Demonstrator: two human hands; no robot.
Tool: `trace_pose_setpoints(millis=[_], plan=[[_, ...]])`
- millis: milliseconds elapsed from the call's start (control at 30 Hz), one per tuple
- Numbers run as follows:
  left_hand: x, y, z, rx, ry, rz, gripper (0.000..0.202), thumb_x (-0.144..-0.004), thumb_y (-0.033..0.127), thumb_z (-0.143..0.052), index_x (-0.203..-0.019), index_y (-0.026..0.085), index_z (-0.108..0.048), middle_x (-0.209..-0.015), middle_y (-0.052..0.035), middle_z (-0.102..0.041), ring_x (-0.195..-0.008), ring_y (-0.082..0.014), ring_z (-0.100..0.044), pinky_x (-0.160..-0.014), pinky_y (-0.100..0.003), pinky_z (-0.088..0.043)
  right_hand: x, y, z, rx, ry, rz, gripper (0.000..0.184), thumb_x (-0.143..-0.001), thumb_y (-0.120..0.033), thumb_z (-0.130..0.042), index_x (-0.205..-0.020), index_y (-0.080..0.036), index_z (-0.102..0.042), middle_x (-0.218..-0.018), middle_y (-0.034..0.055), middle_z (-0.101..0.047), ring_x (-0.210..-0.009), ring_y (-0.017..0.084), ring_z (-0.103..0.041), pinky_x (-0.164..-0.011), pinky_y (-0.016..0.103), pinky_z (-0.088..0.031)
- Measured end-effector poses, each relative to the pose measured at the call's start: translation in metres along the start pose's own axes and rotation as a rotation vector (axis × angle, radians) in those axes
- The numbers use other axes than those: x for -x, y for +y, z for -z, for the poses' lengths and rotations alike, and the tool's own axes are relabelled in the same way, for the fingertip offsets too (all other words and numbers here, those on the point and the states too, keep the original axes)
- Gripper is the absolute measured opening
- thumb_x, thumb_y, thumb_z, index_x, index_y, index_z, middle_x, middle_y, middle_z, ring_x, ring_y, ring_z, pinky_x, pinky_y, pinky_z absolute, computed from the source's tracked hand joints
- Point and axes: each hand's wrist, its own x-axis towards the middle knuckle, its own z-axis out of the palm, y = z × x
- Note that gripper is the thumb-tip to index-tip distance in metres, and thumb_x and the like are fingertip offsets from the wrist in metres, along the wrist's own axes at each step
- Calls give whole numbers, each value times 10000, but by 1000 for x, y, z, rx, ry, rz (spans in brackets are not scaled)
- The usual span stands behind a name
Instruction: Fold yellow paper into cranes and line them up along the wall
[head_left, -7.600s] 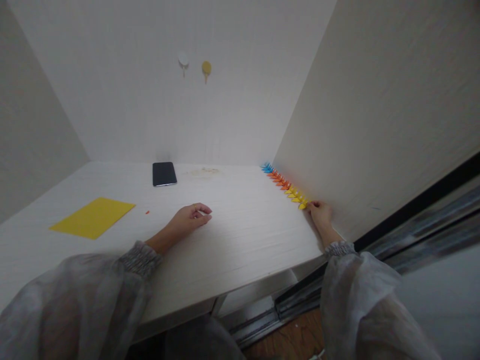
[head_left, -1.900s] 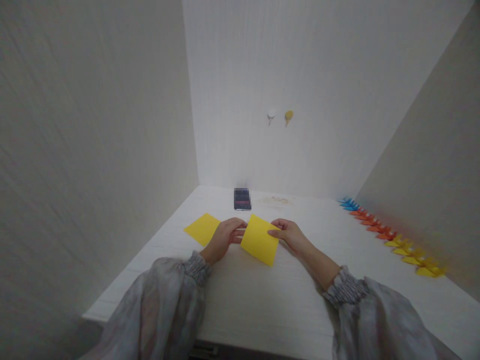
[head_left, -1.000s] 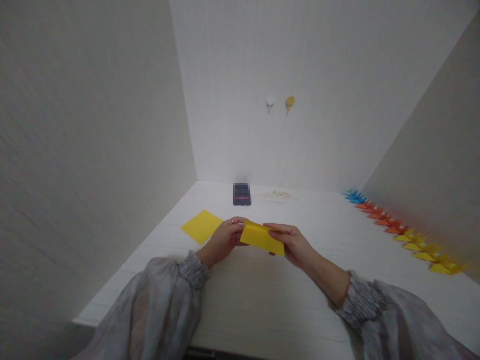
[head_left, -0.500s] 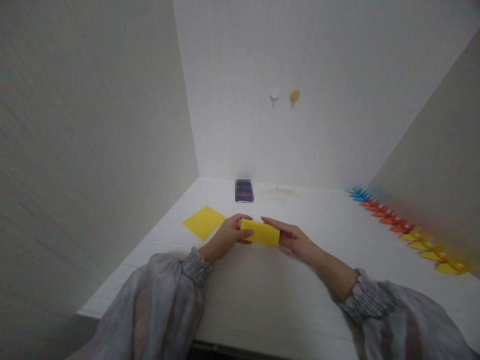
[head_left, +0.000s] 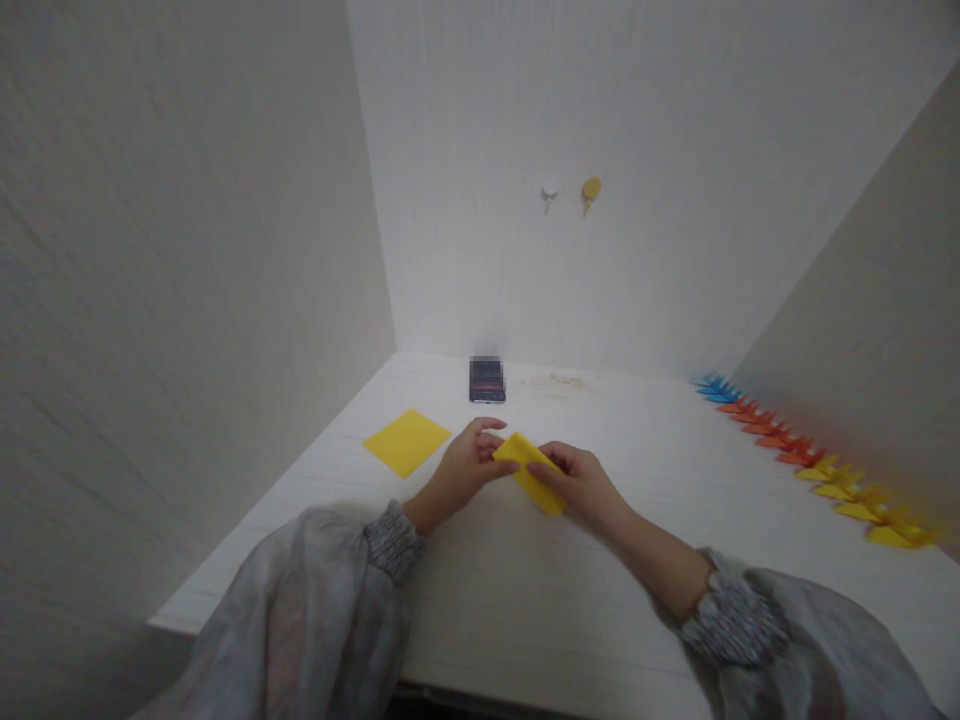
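Note:
A folded piece of yellow paper [head_left: 541,492] is held tilted above the white table, between my two hands. My left hand [head_left: 474,462] pinches its upper left corner, thumb in front and some fingers behind. My right hand [head_left: 581,477] grips its right side, with the thumb pressed on the front face. Left of my left hand, a flat yellow paper sheet [head_left: 406,443] lies on the table, turned like a diamond.
A dark phone [head_left: 487,380] rests near the back wall. Along the right wall runs a row of folded paper figures in blue [head_left: 718,388], orange [head_left: 772,430] and yellow [head_left: 862,500]. Two hooks [head_left: 591,190] hang on the back wall.
The folded yellow paper has turned from nearly level to slanting down to the right. My right thumb has come onto its front face, close to my left thumb.

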Motion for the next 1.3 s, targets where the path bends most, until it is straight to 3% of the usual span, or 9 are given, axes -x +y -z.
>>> trace_pose_setpoints(millis=[67,167,400,600,967,1300], plan=[[0,3,-2,37,71,20,410,-567,192,-717,-898,149,-479,-729,5,-613,-672,-96,-591,-670,-231,-458,2,-5,-1,-84,60,0,206,-644,-378,-639,-698,-187,-581,-577,-22,-545,-494,107,-462,-460,230,-336],[1,7,-5,-13,66,88,227,-615,260,-684,-724,124,-537,-629,-2,-614,-581,-90,-578,-600,-219,-462,5,-8,-4,-147,90,2,237,-636,-396,-646,-690,-185,-553,-581,-18,-544,-496,109,-461,-463,234,-337],[5,14,-8,-116,67,77,224,-643,322,-655,-606,126,-552,-478,18,-572,-439,-74,-532,-460,-180,-421,10,-12,-10,-246,26,-5,261,-623,-389,-666,-721,-181,-543,-648,-4,-583,-546,121,-506,-502,243,-369],[10,15,-10,-161,-43,137,239,-647,342,-650,-603,126,-557,-462,22,-568,-414,-62,-520,-419,-155,-385,13,-25,-10,-286,-15,12,238,-648,-385,-649,-701,-171,-558,-610,-12,-572,-538,108,-499,-512,235,-378],[11,14,-9,-137,-91,137,245,-671,363,-628,-632,125,-583,-479,11,-583,-430,-79,-547,-424,-166,-409,16,-27,-14,-213,62,3,281,-662,-448,-614,-654,-178,-538,-577,-5,-550,-499,109,-466,-460,235,-357],[10,14,-9,-36,-38,57,216,-639,303,-664,-689,134,-539,-502,39,-568,-417,-73,-531,-434,-185,-433,16,-25,-15,-197,91,18,254,-678,-424,-608,-641,-179,-557,-557,-15,-523,-498,105,-446,-462,235,-344]])
